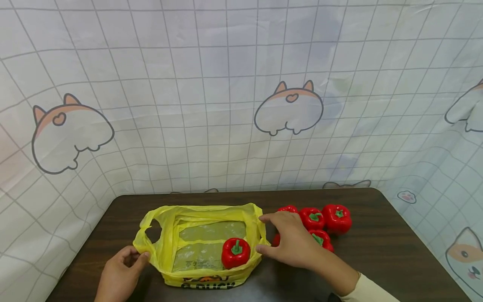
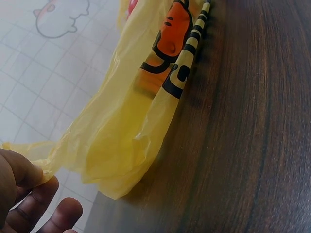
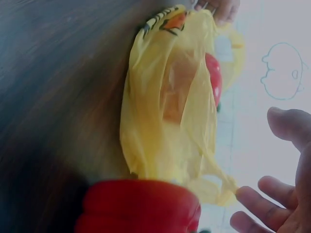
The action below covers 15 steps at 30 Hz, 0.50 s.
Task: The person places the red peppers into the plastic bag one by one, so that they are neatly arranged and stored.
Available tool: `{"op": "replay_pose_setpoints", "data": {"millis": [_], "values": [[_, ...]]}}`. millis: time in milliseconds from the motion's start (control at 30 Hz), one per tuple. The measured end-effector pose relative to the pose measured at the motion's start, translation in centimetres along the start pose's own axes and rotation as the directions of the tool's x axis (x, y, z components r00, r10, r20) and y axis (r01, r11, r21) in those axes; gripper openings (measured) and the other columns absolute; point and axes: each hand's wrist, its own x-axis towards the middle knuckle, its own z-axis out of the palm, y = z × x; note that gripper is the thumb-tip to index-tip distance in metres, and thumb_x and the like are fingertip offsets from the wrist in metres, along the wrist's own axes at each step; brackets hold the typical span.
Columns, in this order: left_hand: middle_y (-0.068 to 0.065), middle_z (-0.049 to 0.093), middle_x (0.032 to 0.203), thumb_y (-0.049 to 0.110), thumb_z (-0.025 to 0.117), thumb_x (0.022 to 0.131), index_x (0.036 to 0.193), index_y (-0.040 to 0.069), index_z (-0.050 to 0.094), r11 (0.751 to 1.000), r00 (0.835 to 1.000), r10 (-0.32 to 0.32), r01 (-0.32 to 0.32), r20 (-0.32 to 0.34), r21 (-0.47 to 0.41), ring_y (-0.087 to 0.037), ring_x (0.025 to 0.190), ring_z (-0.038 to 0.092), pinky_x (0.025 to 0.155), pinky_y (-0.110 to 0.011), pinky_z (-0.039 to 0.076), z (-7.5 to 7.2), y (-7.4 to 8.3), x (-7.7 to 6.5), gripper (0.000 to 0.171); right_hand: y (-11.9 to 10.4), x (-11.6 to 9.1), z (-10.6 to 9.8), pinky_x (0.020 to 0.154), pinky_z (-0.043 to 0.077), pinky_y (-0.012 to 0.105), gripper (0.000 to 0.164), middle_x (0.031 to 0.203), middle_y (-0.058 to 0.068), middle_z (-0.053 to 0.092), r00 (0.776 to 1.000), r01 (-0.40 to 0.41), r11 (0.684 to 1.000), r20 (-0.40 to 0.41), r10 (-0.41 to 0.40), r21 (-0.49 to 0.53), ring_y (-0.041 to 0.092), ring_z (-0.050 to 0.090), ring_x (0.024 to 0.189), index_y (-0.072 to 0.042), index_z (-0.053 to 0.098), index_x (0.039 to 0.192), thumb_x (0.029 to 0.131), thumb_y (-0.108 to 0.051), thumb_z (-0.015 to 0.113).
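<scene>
A yellow plastic bag (image 1: 166, 256) with black lettering sits with its mouth spread on the table. One red bell pepper (image 1: 235, 256) with a green stem shows inside it, toward the right. At the bag's left handle, my left hand (image 1: 122, 272) pinches the plastic between thumb and fingers; the left wrist view shows the bag (image 2: 114, 126) stretched from that pinch. My right hand (image 1: 294, 241) is beside the bag's right edge, thumb and fingers spread apart. In the right wrist view, a fingertip of this hand (image 3: 291, 194) meets the handle's tip.
Several more red bell peppers (image 1: 337, 219) are grouped on the dark wooden table (image 1: 381, 251) at the right, some partly hidden behind my right hand. A white gridded cloth (image 1: 226, 147) with cartoon animals stands behind and at the sides of the table.
</scene>
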Motion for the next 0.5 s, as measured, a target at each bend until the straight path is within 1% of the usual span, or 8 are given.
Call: {"op": "replay_pose_setpoints", "data": {"millis": [167, 233, 333, 433, 500], "values": [[0.0, 0.073, 0.09, 0.036, 0.071, 0.098, 0.106, 0.004, 0.07, 1.0, 1.0, 0.003, -0.003, 0.002, -0.002, -0.016, 0.081, 0.063, 0.065, -0.034, 0.047, 0.0, 0.0, 0.0, 0.033, 1.1, -0.8, -0.9, 0.112, 0.028, 0.058, 0.068, 0.13, -0.01, 0.062, 0.999, -0.046, 0.999, 0.013, 0.046, -0.008, 0.02, 0.05, 0.129, -0.017, 0.063, 0.135, 0.08, -0.05, 0.086], [0.0, 0.073, 0.091, 0.036, 0.071, 0.098, 0.106, 0.004, 0.07, 1.0, 1.0, 0.002, -0.002, 0.002, -0.002, -0.016, 0.081, 0.063, 0.065, -0.034, 0.047, 0.0, 0.0, 0.0, 0.033, 1.6, -1.2, -1.3, 0.112, 0.028, 0.06, 0.067, 0.13, -0.01, 0.063, 0.998, -0.061, 0.998, 0.006, 0.061, -0.018, 0.02, 0.051, 0.129, -0.018, 0.064, 0.135, 0.08, -0.049, 0.087], [0.0, 0.073, 0.091, 0.036, 0.071, 0.098, 0.105, 0.004, 0.07, 1.0, 1.0, 0.001, -0.001, 0.002, 0.001, -0.016, 0.081, 0.063, 0.065, -0.034, 0.047, 0.0, 0.1, 0.0, 0.033, 2.5, -1.7, -1.9, 0.111, 0.028, 0.063, 0.067, 0.13, -0.008, 0.063, 0.997, -0.08, 0.996, -0.014, 0.08, -0.03, 0.024, 0.051, 0.13, -0.017, 0.064, 0.134, 0.08, -0.048, 0.087], [0.0, 0.073, 0.091, 0.038, 0.071, 0.098, 0.106, 0.004, 0.07, 1.0, 1.0, -0.003, 0.003, 0.006, 0.003, -0.016, 0.081, 0.062, 0.064, -0.035, 0.047, 0.0, 0.2, 0.1, 0.035, 3.5, -2.1, -2.7, 0.109, 0.031, 0.064, 0.066, 0.13, -0.005, 0.064, 0.996, -0.085, 0.996, -0.034, 0.083, -0.041, 0.029, 0.051, 0.129, -0.016, 0.064, 0.134, 0.08, -0.047, 0.087], [0.0, 0.072, 0.092, 0.039, 0.071, 0.098, 0.106, 0.004, 0.069, 1.0, 1.0, -0.004, 0.004, 0.009, 0.004, -0.017, 0.08, 0.062, 0.064, -0.035, 0.047, 0.0, 0.2, 0.1, 0.036, 4.2, -2.3, -3.2, 0.108, 0.03, 0.066, 0.066, 0.13, -0.003, 0.064, 0.995, -0.087, 0.995, -0.045, 0.085, -0.041, 0.031, 0.051, 0.129, -0.015, 0.064, 0.134, 0.08, -0.046, 0.087]]}}
